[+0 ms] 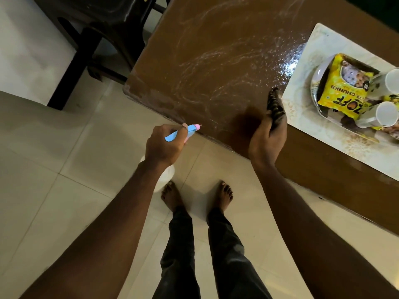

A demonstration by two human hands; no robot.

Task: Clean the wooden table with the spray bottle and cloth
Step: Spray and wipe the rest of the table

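Note:
The brown wooden table fills the upper middle, its top streaked with wet wipe marks and spray droplets. My left hand grips a spray bottle with a blue and pink head just off the table's near edge, nozzle pointing at the table; its white body shows under my wrist. My right hand holds a dark striped cloth at the table's near edge, beside the tray.
A pale patterned tray on the right of the table carries a yellow snack packet, white cups and a bowl. A dark chair stands beyond the table's left corner. My bare feet are on the tiled floor.

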